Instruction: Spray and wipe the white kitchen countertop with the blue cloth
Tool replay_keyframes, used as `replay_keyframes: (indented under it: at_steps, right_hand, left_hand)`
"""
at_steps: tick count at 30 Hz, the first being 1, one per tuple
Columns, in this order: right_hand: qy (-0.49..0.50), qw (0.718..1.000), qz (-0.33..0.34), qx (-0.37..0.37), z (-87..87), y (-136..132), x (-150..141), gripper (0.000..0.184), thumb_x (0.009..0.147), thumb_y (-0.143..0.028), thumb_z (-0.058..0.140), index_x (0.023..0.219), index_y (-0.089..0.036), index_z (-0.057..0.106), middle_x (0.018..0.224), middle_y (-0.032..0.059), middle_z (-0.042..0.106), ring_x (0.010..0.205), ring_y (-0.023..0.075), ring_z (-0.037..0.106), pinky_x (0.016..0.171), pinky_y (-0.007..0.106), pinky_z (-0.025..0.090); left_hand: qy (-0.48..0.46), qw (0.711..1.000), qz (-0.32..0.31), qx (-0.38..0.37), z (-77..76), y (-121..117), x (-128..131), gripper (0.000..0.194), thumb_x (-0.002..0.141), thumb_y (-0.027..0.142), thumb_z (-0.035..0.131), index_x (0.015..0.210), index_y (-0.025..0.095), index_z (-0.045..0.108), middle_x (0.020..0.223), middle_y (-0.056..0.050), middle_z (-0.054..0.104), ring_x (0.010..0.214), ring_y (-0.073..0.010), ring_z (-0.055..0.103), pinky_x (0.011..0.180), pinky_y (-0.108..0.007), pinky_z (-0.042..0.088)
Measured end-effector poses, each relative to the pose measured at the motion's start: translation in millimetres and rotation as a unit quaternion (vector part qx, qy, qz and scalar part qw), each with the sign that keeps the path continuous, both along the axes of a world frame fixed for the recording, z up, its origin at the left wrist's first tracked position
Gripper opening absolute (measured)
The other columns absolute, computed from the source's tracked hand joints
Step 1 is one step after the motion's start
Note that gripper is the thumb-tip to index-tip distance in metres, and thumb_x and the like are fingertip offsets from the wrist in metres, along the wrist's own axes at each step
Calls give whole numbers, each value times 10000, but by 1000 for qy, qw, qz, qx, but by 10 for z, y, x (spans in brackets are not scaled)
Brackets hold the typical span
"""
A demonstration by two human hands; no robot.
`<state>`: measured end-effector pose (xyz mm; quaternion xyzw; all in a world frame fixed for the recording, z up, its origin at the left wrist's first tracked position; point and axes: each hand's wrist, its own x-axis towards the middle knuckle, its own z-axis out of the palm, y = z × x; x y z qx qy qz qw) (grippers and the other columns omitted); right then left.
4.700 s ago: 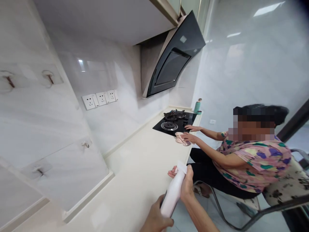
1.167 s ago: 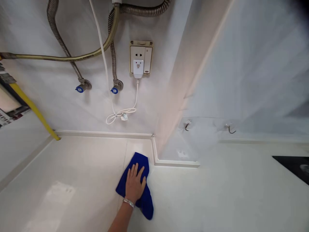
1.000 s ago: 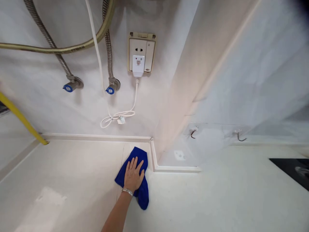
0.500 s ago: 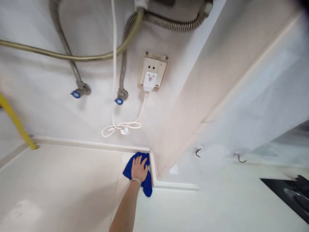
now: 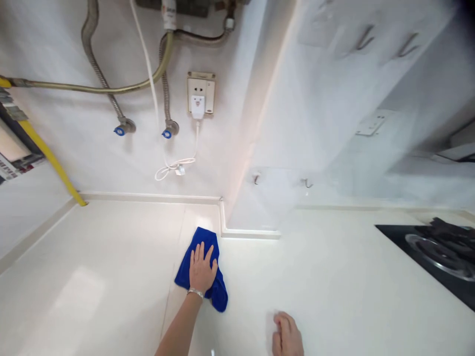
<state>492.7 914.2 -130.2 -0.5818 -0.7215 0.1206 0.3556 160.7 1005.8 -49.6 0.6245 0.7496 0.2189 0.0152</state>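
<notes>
My left hand point(image 5: 202, 271) lies flat on a blue cloth point(image 5: 218, 290), fingers spread and palm down. The cloth rests on the white countertop point(image 5: 122, 257), a little in front of the inner wall corner, with a bunched tail toward the lower right. A bracelet point(image 5: 195, 292) circles the left wrist. Farther right, at the bottom edge of the view, my right hand point(image 5: 288, 334) is partly cut off. Its fingers are curled in, and no object shows in them.
A raised white edging strip point(image 5: 252, 234) follows the wall's foot and juts out round a pillar. A black gas stove point(image 5: 438, 252) stands at right. Above are a plugged-in socket point(image 5: 201, 93), a coiled white cord point(image 5: 174, 167), valves point(image 5: 168, 130), and a yellow pipe point(image 5: 52, 158) at left.
My left hand has drawn the blue cloth back from the wall corner, toward me. My right hand has come into view at the bottom. The view has swung right.
</notes>
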Motion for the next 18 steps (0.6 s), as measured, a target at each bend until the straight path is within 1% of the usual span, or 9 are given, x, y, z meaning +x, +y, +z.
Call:
replay_keyframes:
  at_steps: [3,6,8,9,11,13,14,16,18]
  right_hand:
    - [43,999,-6,18,119,-34,-125,261,886,-245,418,1066,-199,601,1117,126,627,1013,261,632,877,456,570]
    - [141,990,-11,-6,221,-71,-150,352,923,-280,371,1221,-191,537,1156,131,625,1071,239,616,885,410,581]
    - [172,985,-30,2,231,-96,-34,395,929,-298,373,1286,-182,497,1203,138,621,1102,229,614,914,404,585]
    - [165,985,-43,14,213,-113,70,407,931,-301,379,1305,-181,489,1239,143,614,1129,230,610,946,418,581]
    - [121,990,-62,41,139,-161,351,415,937,-290,389,1329,-190,484,1299,145,604,1181,235,601,996,459,570]
    - [61,994,-63,72,34,-225,674,409,937,-271,407,1333,-210,492,1324,132,611,1199,238,606,974,464,593]
    - [33,994,-59,87,-19,-254,824,405,932,-261,426,1329,-220,499,1328,124,616,1199,239,612,957,457,605]
    - [-18,993,-47,108,-110,-288,1049,445,915,-232,463,1359,-226,486,1368,123,600,1238,252,597,965,447,608]
    - [-59,991,-41,113,-172,-267,1137,581,890,-185,466,1465,-228,389,1432,135,554,1285,270,565,994,439,598]
  left_hand:
    - [8,1000,-21,-3,-54,-298,560,558,936,291,447,1492,283,402,1611,-155,345,1506,-316,292,1221,-577,324]
    - [-3,996,-88,2,-145,-586,1259,601,934,331,472,1517,340,328,1635,-122,303,1520,-304,252,1227,-584,320]
    - [-16,987,-158,-8,-211,-765,1730,647,930,340,486,1534,368,257,1660,-94,237,1531,-306,214,1230,-593,319]
    - [-22,980,-196,-19,-238,-841,1946,669,928,323,487,1541,371,223,1670,-88,199,1533,-310,199,1230,-602,318]
    - [-36,960,-274,-52,-260,-943,2312,703,929,309,483,1551,371,162,1677,-84,155,1535,-315,181,1235,-620,302]
    - [-53,938,-333,-80,-224,-950,2573,717,934,327,475,1556,366,121,1683,-83,111,1541,-318,145,1241,-636,275]
    - [-62,928,-356,-89,-187,-913,2664,705,939,349,468,1555,373,126,1686,-74,99,1545,-312,129,1248,-637,257]
    - [-83,910,-394,-97,-98,-766,2777,639,951,410,448,1539,406,197,1689,-43,114,1553,-286,120,1263,-626,219]
    - [-101,896,-420,-101,-32,-545,2820,565,954,489,425,1503,444,297,1682,-14,175,1553,-258,146,1275,-608,190]
